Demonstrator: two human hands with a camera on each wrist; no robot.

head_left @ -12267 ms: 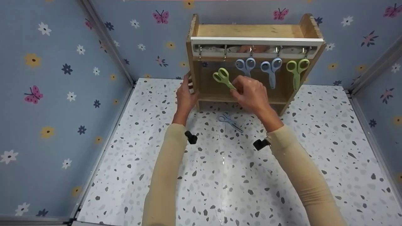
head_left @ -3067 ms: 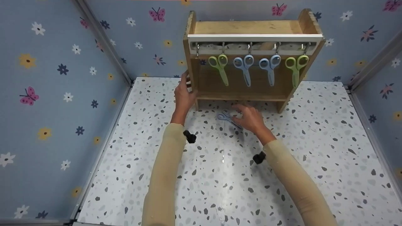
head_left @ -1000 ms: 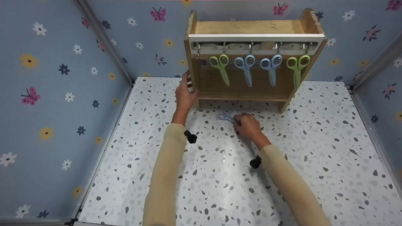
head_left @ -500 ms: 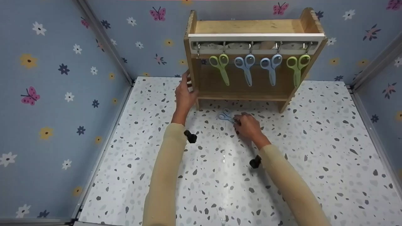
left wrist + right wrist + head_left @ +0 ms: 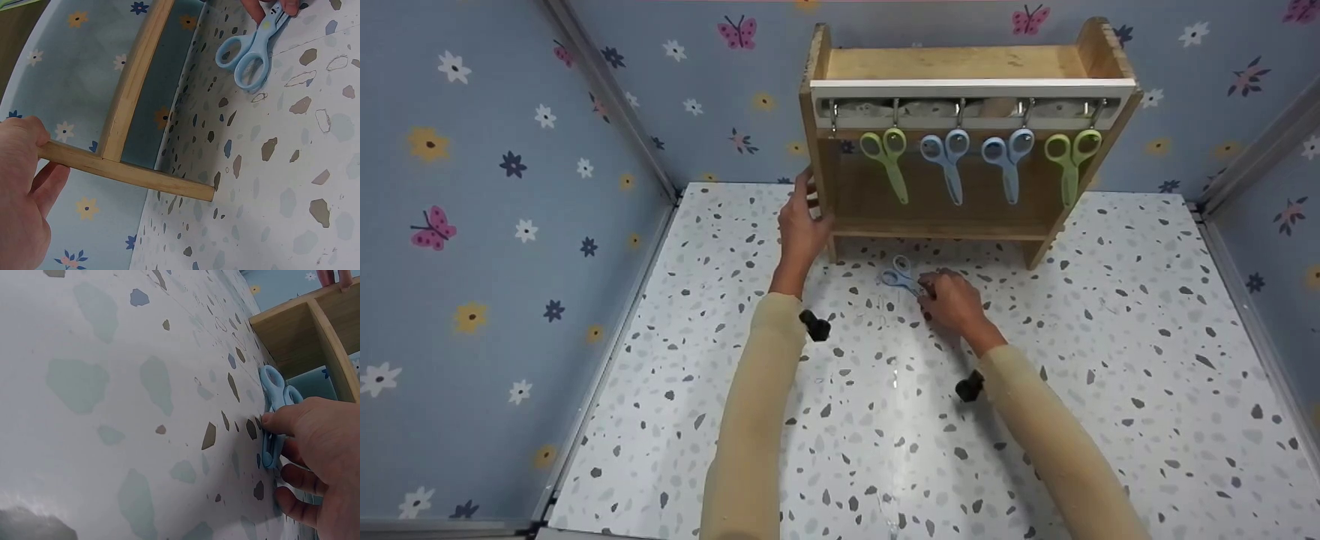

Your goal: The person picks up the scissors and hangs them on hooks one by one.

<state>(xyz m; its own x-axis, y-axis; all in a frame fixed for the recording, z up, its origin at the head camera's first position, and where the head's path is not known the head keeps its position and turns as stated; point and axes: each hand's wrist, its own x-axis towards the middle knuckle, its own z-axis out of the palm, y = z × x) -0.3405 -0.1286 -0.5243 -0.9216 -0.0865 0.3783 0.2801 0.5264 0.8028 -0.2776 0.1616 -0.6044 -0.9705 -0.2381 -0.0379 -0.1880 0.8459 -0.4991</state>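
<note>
My left hand point(image 5: 802, 229) grips the left side panel of a wooden rack point(image 5: 945, 64), thumb and fingers on either side of the wood in the left wrist view. On the tabletop before the rack, my right hand point(image 5: 954, 300) pinches a pair of light blue scissors point(image 5: 275, 402) by the blade part, between thumb and fingers. Their handle loops point left towards the rack. From the rack's hooks hang green scissors point(image 5: 895, 176), blue scissors point(image 5: 952, 180), more blue scissors point(image 5: 1010, 180) and, at the right, green scissors point(image 5: 1069, 180). The leftmost hook point(image 5: 833, 116) bears nothing.
The rack stands against the back wall point(image 5: 735, 90), which is patterned with flowers and butterflies. Side walls close in the white speckled table point(image 5: 855, 420) left and right. A lower shelf board point(image 5: 937, 231) crosses the rack above the table.
The green scissors my right hand held earlier now hang on the second hook. That hand went down to the blue scissors and took hold; their handles have just shifted slightly. My left hand stayed.
</note>
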